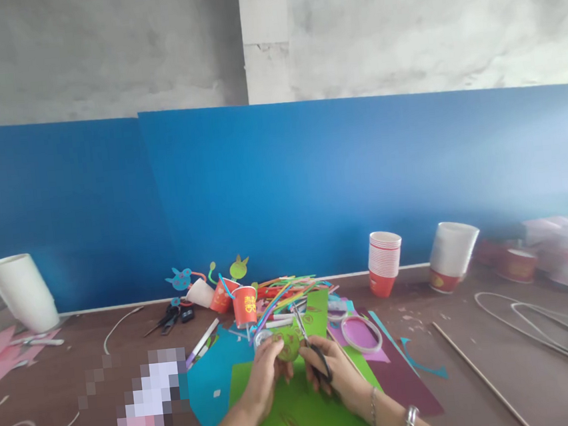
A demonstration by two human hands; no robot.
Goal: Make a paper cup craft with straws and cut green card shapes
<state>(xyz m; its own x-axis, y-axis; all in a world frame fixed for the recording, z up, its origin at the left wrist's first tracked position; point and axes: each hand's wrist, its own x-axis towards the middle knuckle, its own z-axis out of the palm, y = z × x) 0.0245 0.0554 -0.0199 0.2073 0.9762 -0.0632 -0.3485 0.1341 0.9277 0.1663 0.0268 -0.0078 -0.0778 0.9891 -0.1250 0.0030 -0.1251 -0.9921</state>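
Pinched in my left hand [266, 374] is a small green paper cutout [289, 348] with markings drawn on it. My right hand [333, 370] grips black-handled scissors [320, 363], their blades pointing up and away, beside the cutout's right edge. Whether the blades touch the paper I cannot tell. Below both hands lies a large green paper sheet [304, 419] with a brown drawn outline on it. Another green piece [318, 307] with drawn shapes lies just beyond the scissors. Blue paper [204, 381] sticks out at the left.
Red paper cups [245, 307] with paper animal figures stand ahead, beside a heap of coloured sticks [291, 289]. A tape roll [361, 335] lies on purple paper at the right. Stacked cups [385, 263] stand by the blue partition [282, 193]. A thin wooden stick [480, 375] lies at right.
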